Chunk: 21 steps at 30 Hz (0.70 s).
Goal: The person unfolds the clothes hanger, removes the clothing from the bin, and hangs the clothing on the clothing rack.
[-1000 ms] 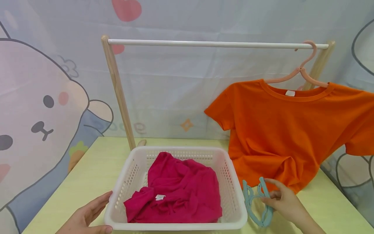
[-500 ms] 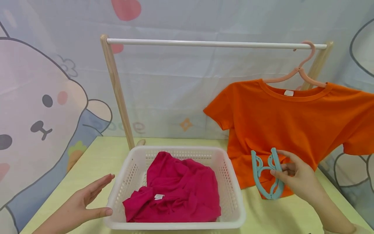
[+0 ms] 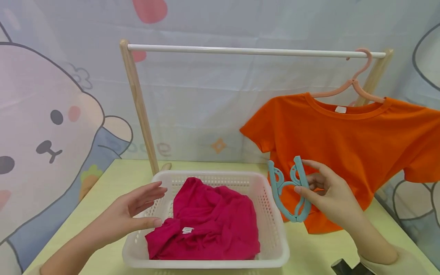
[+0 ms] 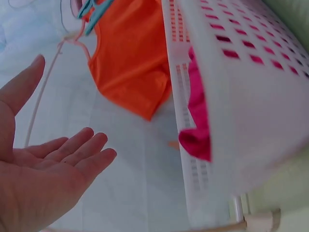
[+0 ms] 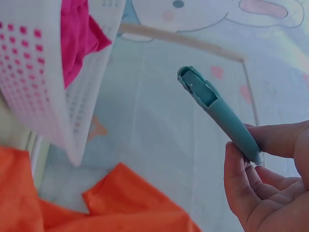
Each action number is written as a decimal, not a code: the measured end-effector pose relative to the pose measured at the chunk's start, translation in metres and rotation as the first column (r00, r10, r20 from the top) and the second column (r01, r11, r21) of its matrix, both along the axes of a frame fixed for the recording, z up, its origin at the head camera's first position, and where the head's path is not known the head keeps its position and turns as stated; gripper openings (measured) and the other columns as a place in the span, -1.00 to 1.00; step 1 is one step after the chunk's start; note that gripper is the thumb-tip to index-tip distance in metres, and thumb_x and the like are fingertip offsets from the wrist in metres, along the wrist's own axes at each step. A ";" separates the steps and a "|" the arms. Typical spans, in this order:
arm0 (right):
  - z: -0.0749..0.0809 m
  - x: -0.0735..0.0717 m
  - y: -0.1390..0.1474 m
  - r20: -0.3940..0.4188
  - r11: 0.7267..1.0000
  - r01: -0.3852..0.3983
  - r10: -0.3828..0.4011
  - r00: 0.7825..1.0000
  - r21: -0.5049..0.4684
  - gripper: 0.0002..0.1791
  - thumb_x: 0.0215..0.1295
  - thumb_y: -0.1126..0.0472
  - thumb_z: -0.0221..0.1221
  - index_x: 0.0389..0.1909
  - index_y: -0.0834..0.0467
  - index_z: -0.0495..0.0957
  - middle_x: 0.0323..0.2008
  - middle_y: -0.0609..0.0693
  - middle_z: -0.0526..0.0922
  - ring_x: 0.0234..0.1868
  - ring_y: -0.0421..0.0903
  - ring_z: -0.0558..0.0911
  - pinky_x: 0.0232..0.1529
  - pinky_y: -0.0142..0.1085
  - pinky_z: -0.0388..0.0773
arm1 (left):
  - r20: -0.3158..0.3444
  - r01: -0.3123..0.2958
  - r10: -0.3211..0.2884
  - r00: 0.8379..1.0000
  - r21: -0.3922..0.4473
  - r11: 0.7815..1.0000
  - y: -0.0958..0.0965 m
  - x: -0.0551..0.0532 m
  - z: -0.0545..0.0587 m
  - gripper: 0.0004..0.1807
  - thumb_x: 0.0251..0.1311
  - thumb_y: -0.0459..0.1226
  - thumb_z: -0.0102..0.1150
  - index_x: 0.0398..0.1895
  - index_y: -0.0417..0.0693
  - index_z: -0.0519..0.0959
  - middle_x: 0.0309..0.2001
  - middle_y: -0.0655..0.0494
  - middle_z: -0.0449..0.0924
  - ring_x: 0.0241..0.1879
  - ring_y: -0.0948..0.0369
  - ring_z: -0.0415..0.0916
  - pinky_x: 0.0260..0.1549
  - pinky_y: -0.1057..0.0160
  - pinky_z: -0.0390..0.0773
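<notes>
My right hand (image 3: 331,194) pinches a folded light-blue clothes hanger (image 3: 276,194) by one arm, above the right rim of the basket. In the right wrist view the hanger (image 5: 227,118) shows edge-on between thumb and fingers. Over the left side of the basket hovers my left hand (image 3: 132,214), fingers extended and thumb apart, holding nothing; the left wrist view shows its open palm (image 4: 48,183). Inside the white basket (image 3: 206,264) lies a crumpled magenta garment (image 3: 220,225) with a white label.
An orange T-shirt (image 3: 337,145) hangs on a pink hanger (image 3: 361,72) at the right end of the rack's white rail (image 3: 240,50). Wooden posts (image 3: 139,103) hold the rail. A dark object (image 3: 343,267) shows beside the right forearm at the bottom edge.
My right hand has lifted the folded hanger from beside the basket, then shifted it left. My left hand has left the basket's side and moved up and right over its rim.
</notes>
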State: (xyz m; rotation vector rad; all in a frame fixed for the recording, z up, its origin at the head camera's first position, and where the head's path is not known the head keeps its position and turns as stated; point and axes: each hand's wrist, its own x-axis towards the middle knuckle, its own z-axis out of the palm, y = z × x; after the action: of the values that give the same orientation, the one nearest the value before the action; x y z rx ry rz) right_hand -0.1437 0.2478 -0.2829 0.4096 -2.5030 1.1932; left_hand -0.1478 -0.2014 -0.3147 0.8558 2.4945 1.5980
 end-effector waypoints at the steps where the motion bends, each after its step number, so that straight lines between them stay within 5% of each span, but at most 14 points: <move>1: 0.001 0.000 -0.004 -0.001 1.000 -0.019 0.019 1.000 -0.012 -0.32 0.18 0.33 0.32 0.32 0.17 0.29 -0.31 0.08 0.64 -0.40 -0.25 0.59 -0.40 -0.41 0.62 | 0.017 0.000 -0.001 1.000 0.015 1.000 0.005 0.000 0.003 -0.15 0.12 -0.32 0.34 0.46 -0.15 0.14 0.32 -0.14 0.36 0.23 0.45 0.36 0.11 0.57 0.34; 6: 0.003 0.003 -0.024 -0.033 0.993 -0.107 0.105 0.994 -0.058 -0.36 0.18 0.36 0.30 0.29 0.17 0.32 -0.31 0.08 0.64 -0.39 -0.20 0.61 -0.38 -0.35 0.65 | 0.096 -0.014 0.005 0.995 0.091 0.996 0.033 -0.003 0.016 -0.21 0.16 -0.28 0.32 0.43 -0.15 0.17 0.26 -0.13 0.42 0.26 0.02 0.38 0.12 0.49 0.39; 9: 0.004 0.005 -0.034 -0.047 0.986 -0.145 0.142 0.989 -0.078 -0.36 0.17 0.37 0.31 0.28 0.17 0.34 -0.29 0.07 0.64 -0.37 -0.21 0.61 -0.37 -0.35 0.66 | 0.149 -0.003 -0.013 0.989 0.109 0.994 0.051 -0.007 0.019 -0.23 0.17 -0.25 0.32 0.41 -0.16 0.19 0.24 -0.14 0.43 0.25 -0.05 0.39 0.13 0.39 0.44; 14: 0.006 0.010 -0.049 -0.031 0.978 -0.185 0.183 0.983 -0.093 -0.37 0.16 0.35 0.32 0.27 0.13 0.37 -0.30 0.03 0.65 -0.35 -0.19 0.62 -0.35 -0.33 0.66 | 0.195 0.059 -0.078 0.978 0.104 0.993 0.078 -0.012 0.019 -0.23 0.18 -0.19 0.32 0.40 -0.20 0.21 0.21 -0.12 0.45 0.21 -0.02 0.42 0.16 0.17 0.48; 21: 0.006 0.014 -0.069 -0.045 0.958 -0.265 0.261 0.964 -0.112 -0.41 0.16 0.31 0.33 0.23 0.10 0.41 -0.33 -0.03 0.65 -0.36 -0.17 0.64 -0.35 -0.30 0.66 | 0.267 0.109 -0.156 0.951 0.183 0.977 0.101 -0.010 0.020 -0.26 0.17 -0.24 0.32 0.39 -0.21 0.23 0.15 -0.13 0.50 0.14 0.03 0.49 0.04 0.22 0.56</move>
State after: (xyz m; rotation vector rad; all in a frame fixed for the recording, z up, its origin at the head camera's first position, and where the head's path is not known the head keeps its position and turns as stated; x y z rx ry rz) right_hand -0.1301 0.1792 -0.2771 0.7423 -2.3918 1.4133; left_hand -0.1581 -0.1003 -0.2952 0.7355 2.0914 1.7606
